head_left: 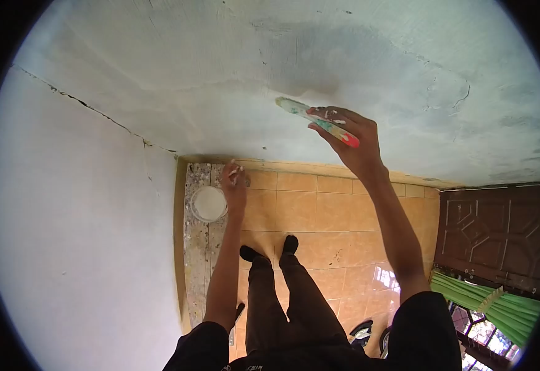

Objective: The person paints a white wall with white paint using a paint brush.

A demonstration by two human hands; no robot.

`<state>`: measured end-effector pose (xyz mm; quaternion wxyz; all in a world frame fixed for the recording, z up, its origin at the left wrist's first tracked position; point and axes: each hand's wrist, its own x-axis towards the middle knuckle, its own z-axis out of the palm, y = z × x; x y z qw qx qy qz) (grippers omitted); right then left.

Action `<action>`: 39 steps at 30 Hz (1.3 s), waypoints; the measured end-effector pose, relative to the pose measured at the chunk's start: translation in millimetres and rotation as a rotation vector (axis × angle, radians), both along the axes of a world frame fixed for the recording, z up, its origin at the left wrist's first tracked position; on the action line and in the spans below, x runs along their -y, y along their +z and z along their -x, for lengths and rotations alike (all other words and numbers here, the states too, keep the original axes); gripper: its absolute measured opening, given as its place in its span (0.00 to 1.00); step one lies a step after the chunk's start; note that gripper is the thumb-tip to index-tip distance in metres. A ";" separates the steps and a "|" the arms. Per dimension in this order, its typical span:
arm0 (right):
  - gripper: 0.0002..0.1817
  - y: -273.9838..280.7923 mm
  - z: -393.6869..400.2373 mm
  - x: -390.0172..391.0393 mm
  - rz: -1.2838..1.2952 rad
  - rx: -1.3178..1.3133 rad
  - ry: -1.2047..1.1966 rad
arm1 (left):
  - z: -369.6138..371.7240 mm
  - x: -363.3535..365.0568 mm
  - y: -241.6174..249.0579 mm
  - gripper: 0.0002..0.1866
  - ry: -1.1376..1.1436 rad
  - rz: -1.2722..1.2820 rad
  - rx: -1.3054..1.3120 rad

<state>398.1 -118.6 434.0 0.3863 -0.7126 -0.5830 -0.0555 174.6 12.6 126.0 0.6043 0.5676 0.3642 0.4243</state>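
A paint-stained brush [325, 124] with a red end is held in my right hand [353, 136], its bristle tip at the pale, patchy wall [220, 117]. White paint marks show on the fingers of that hand. Lower and to the left, my left hand [236, 179] is raised with its fingers curled; whether anything is in them is too small to tell. Beside it, a round tub [209, 204] with whitish contents stands on a paint-spattered wooden board [196, 260].
A crack [97, 111] runs along the corner between the walls. Orange tiles [319, 210] cover the floor under my feet. At the right are a dark carved wooden door [499, 235] and a green curtain [492, 303] by a window. Dark objects lie on the floor at the bottom.
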 end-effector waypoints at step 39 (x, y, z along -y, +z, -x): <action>0.10 16.5 2.2 -5.8 0.185 0.063 0.104 | -50.5 -22.0 105.6 0.26 0.011 -0.305 -0.123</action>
